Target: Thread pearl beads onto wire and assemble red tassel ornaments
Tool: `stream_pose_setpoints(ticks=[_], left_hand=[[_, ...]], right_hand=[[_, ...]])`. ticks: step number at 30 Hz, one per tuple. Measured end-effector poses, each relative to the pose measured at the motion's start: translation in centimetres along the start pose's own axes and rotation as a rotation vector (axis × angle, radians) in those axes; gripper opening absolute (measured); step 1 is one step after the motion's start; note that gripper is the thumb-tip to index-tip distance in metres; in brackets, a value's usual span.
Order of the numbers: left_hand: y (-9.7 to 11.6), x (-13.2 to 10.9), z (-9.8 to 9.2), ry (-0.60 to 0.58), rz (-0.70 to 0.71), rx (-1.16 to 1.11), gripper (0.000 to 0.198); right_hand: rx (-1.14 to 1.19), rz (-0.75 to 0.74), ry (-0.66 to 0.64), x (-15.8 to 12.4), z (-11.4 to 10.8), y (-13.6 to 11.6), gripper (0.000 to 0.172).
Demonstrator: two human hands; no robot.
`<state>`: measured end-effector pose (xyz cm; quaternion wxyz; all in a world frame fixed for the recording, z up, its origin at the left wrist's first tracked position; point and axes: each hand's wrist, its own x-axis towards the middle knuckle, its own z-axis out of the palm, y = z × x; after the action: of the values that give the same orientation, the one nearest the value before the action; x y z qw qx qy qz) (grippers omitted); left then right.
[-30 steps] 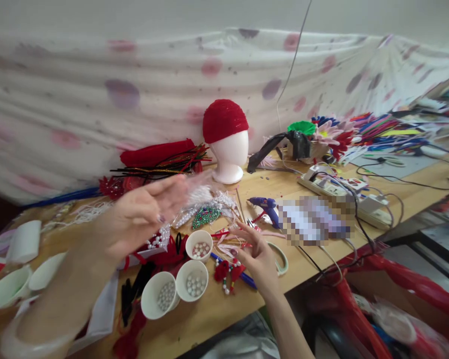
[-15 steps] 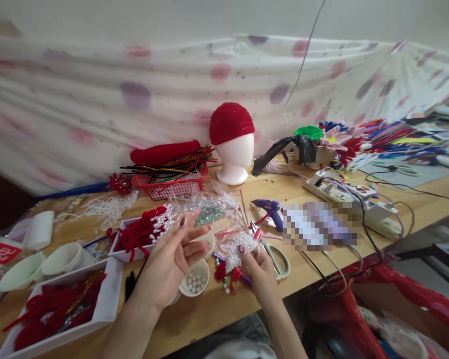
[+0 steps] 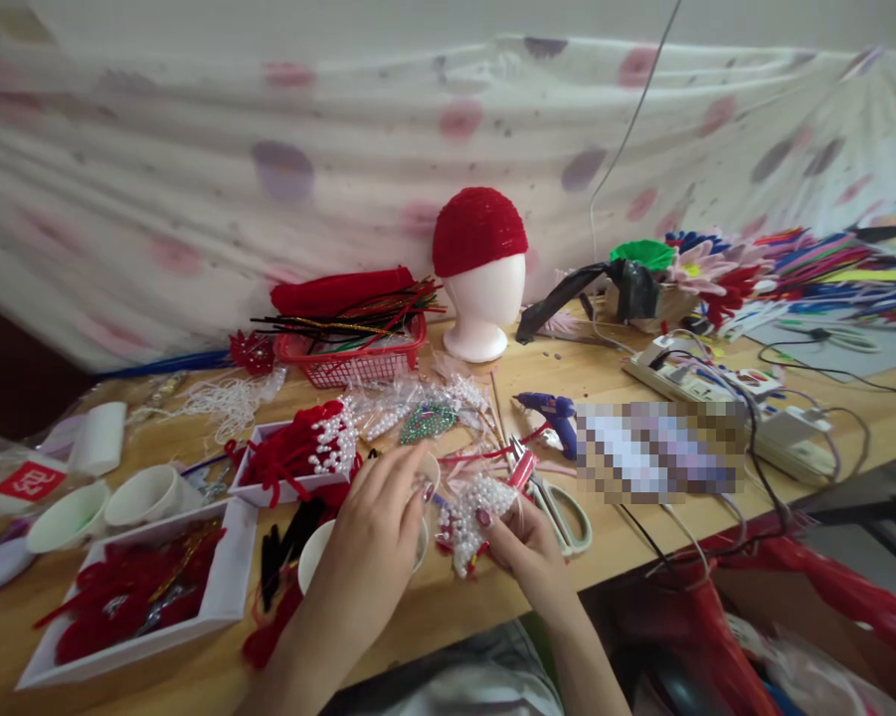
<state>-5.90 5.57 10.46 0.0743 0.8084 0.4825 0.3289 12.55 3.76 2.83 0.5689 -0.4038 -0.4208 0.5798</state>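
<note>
Right now, the right hand (image 3: 526, 547) pinches a bunch of white beads (image 3: 468, 522) between thumb and fingers, above the table (image 3: 433, 617) near its front edge. The left hand (image 3: 380, 517) is just to the left of the beads, back upward and fingers bent, over the paper cups (image 3: 314, 557) and partly hiding them; its palm is out of sight, so I cannot tell whether it grips anything.

Scissors (image 3: 578, 522) lie just right of the beads, partly behind the right hand. Farther back sit a glue gun (image 3: 552, 413) and, to its left, a packet of green beads (image 3: 428, 423). Behind these, a white head (image 3: 484, 308) stands upright wearing a red cap (image 3: 481, 234), with a red basket (image 3: 343, 370) of stems to its left. Nearer the left arm, a white box (image 3: 228, 567) holds red fuzzy pieces.
</note>
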Motion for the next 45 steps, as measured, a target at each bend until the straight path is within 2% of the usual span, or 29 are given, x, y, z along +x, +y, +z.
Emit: stream_pose_setpoints(ticks=[4, 11, 16, 18, 20, 23, 26, 28, 35, 40, 45], left_hand=[[-0.2, 0.3, -0.1, -0.08, -0.068, -0.124, 0.029], [-0.3, 0.4, -0.2, -0.001, -0.051, -0.198, 0.023], [-0.9, 0.2, 0.0, 0.063, -0.258, -0.302, 0.048], [-1.3, 0.1, -0.1, 0.073, -0.352, -0.398, 0.051], [-1.5, 0.3, -0.4, 0.06, -0.445, -0.49, 0.048], [-1.4, 0.8, -0.9, 0.08, -0.542, -0.616, 0.031], [-1.1, 1.3, -1.3, 0.198, -0.537, -0.736, 0.02], [-1.1, 1.5, -1.4, 0.224, -0.493, -0.755, 0.021], [-3.0, 1.9, -2.5, -0.003, -0.343, -0.569, 0.004], [-3.4, 2.4, -3.3, -0.211, -0.287, -0.486, 0.01], [-2.8, 2.8, -3.4, -0.209, -0.296, -0.4, 0.011]], right_hand=[[0.006, 0.014, -0.087, -0.2, -0.2, 0.0, 0.039], [0.023, 0.008, -0.122, -0.1, -0.6, 0.0, 0.039], [0.023, -0.013, -0.074, 0.0, -0.8, -0.6, 0.039], [0.02, -0.015, -0.074, -0.1, -0.9, -0.8, 0.04], [0.016, -0.009, -0.088, -0.3, -1.2, -0.9, 0.04], [0.011, 0.005, -0.12, -0.5, -1.6, -0.9, 0.04], [0.014, 0.016, -0.14, -0.5, -2.2, -0.7, 0.041], [0.015, 0.022, -0.142, -0.4, -2.4, -0.5, 0.044], [0.0, 0.028, -0.151, -0.1, -3.0, -0.9, 0.043], [0.0, 0.02, -0.154, 0.0, -3.0, -1.6, 0.042], [-0.01, 0.027, -0.154, 0.1, -2.8, -1.9, 0.045]])
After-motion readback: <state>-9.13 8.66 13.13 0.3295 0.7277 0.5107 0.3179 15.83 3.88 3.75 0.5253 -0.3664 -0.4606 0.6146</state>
